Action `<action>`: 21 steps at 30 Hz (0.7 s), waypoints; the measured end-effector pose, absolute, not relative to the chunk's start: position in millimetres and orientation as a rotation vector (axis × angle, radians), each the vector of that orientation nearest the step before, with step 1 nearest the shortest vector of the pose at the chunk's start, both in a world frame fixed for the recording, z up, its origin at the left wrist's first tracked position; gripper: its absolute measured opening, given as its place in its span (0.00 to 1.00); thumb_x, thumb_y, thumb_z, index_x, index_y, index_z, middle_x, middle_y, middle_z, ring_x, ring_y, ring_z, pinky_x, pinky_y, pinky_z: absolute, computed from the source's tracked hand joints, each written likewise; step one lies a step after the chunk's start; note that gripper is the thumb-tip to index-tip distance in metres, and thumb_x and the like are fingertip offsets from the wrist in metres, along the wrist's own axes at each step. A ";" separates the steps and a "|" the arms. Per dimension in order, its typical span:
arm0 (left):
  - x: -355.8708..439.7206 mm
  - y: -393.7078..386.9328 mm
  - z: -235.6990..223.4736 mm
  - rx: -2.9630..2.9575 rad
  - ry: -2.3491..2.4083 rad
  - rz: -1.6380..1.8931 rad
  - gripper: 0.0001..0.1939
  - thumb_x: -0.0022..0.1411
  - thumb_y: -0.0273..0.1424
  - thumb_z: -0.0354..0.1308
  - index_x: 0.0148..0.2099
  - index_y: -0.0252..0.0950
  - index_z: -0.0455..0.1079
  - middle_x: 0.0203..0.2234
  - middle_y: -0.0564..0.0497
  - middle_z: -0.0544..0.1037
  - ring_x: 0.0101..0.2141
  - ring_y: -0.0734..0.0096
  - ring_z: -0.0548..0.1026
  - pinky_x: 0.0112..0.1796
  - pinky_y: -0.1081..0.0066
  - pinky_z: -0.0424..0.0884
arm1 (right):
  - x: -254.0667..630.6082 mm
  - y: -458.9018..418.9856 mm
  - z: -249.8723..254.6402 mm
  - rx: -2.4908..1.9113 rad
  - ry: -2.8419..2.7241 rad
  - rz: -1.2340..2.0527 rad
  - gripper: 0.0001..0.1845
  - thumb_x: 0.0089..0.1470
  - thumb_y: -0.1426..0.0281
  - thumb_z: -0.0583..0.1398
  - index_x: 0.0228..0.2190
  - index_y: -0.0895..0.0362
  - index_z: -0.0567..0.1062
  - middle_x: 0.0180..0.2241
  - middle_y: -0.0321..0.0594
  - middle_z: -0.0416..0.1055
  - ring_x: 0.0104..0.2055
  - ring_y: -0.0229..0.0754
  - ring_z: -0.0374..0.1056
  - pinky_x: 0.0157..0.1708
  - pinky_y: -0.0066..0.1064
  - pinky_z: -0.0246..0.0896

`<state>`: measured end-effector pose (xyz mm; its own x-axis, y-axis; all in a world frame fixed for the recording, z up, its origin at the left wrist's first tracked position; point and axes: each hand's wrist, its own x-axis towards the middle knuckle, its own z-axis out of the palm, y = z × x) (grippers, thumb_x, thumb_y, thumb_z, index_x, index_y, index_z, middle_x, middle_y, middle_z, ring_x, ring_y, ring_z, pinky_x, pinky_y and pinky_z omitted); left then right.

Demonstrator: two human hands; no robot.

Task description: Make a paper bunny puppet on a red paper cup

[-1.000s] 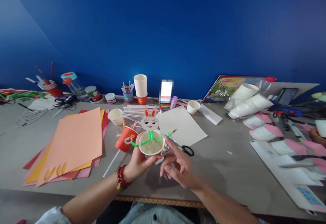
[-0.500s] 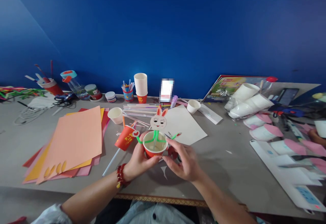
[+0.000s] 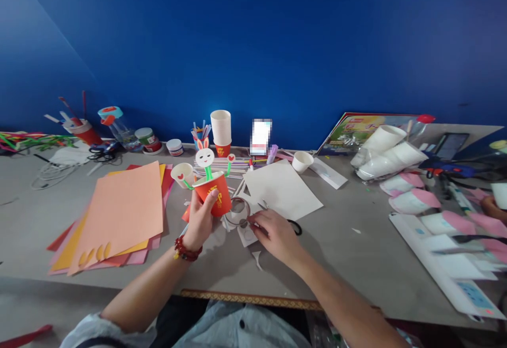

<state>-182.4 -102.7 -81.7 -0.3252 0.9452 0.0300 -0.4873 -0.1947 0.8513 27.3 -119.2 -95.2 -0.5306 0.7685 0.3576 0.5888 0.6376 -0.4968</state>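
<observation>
My left hand (image 3: 201, 220) is wrapped round a red paper cup (image 3: 216, 194) with yellow lettering, held tilted above the table. A white paper rabbit head (image 3: 205, 157) on a green stem rises from the cup. Green arms with heart-marked paper discs stick out at its sides. My right hand (image 3: 275, 232) is low over the table, its fingers curled together at the right edge of a roll of clear tape (image 3: 238, 212). The fingertips are partly hidden. Scissors lie under and beside this hand; their black handle (image 3: 295, 226) shows at its right.
Stacked coloured paper (image 3: 122, 205) lies at left. White paper (image 3: 283, 189) and a white cup (image 3: 302, 162) are beyond my right hand. Straws, jars and stacked cups (image 3: 221, 129) line the blue wall. Pink-and-white cups (image 3: 415, 200) lie at right, near another person's hand (image 3: 493, 209).
The cup with the rabbit has moved left and turned in my left hand, showing its lettering. My right hand has left the cup and moved down to the tape roll.
</observation>
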 end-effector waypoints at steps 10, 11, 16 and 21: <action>-179.1 -109.7 -72.6 0.641 0.850 1.663 0.22 0.55 0.42 0.67 0.49 0.40 0.70 0.39 0.48 0.80 0.35 0.68 0.79 0.35 0.73 0.76 | -5.4 -115.5 -96.4 -1.226 -2.711 0.425 0.09 0.61 0.73 0.56 0.43 0.55 0.74 0.45 0.45 0.74 0.41 0.46 0.72 0.35 0.32 0.63; -181.0 -110.7 -69.2 0.639 0.826 1.642 0.22 0.55 0.43 0.66 0.48 0.39 0.70 0.39 0.47 0.81 0.36 0.67 0.80 0.35 0.72 0.76 | -7.1 -114.3 -98.4 -1.240 -2.702 0.428 0.08 0.61 0.74 0.56 0.41 0.56 0.74 0.43 0.46 0.75 0.40 0.46 0.73 0.34 0.31 0.62; -198.0 -116.9 -49.9 0.672 0.662 1.540 0.26 0.58 0.51 0.59 0.46 0.33 0.73 0.36 0.43 0.81 0.38 0.59 0.80 0.38 0.65 0.77 | 10.8 -101.5 -90.4 -1.190 -2.597 0.609 0.06 0.64 0.71 0.54 0.40 0.55 0.71 0.39 0.41 0.76 0.35 0.41 0.73 0.33 0.29 0.62; -210.6 -123.5 -41.9 0.774 0.589 1.436 0.33 0.56 0.53 0.59 0.52 0.31 0.72 0.47 0.37 0.79 0.49 0.47 0.76 0.47 0.58 0.75 | 37.3 -97.9 -65.9 -0.911 -1.923 1.461 0.09 0.63 0.62 0.57 0.37 0.55 0.68 0.32 0.35 0.72 0.27 0.35 0.67 0.30 0.28 0.63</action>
<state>-210.6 -123.5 -41.9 0.0692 0.9931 0.0945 -0.6409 -0.0283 0.7671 37.3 -97.9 -65.9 -0.6172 0.7863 0.0268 0.1849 0.1781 -0.9665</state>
